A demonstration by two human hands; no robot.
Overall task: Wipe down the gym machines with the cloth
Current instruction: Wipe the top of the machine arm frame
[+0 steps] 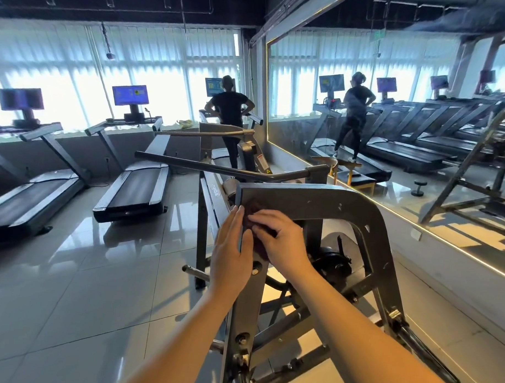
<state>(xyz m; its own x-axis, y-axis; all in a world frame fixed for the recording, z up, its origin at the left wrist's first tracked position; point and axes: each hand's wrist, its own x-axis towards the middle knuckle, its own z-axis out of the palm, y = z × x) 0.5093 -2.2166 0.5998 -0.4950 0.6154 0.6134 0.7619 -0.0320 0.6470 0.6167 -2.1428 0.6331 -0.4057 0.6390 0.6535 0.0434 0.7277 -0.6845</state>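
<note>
Wiping under way: right hand (281, 241) presses the cloth (252, 208) on the machine frame (316, 202), apparently gripping it. Left hand (229, 248), fingers straight, braces the frame's edge. Next: sweep along the upper bar.

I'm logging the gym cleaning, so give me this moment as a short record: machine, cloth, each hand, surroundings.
machine: grey metal weight-machine frame, upper corner under the hands
cloth: dark maroon cloth, bunched against that corner
right hand: holds the cloth to the frame, fingers bent over it
left hand: fingers straight, flat on the frame's left edge
surroundings: black treadmills behind, a person on the far one, wall mirror at right
</note>
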